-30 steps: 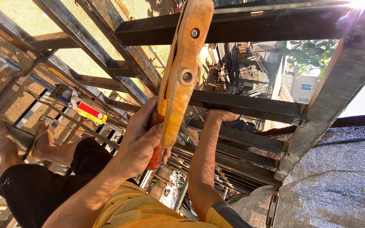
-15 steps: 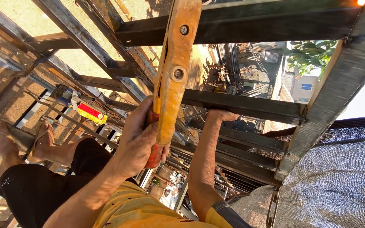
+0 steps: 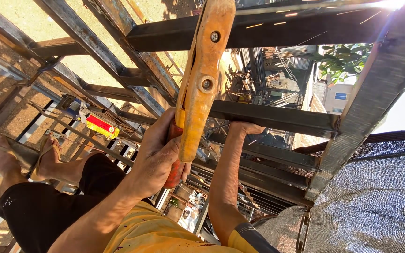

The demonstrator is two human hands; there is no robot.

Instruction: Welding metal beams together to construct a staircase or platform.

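1. The fingers of the left hand (image 3: 158, 157) are clenched round the red grip of an orange electrode holder (image 3: 201, 86).
2. The holder runs up from that fist; its tip meets the top beam (image 3: 277, 30), where bright sparks show at the upper right.
3. The right hand (image 3: 243, 128) is just right of the holder, fingers curled over the edge of a lower steel bar (image 3: 277, 119), grasping it.
4. Left of the holder and lower, two bare feet (image 3: 22, 157) in sandals rest on frame rails.
5. A red and yellow box (image 3: 98, 125) lies left of the holder, beyond the feet.
6. Grey mesh (image 3: 376, 201) hangs well to the holder's right.
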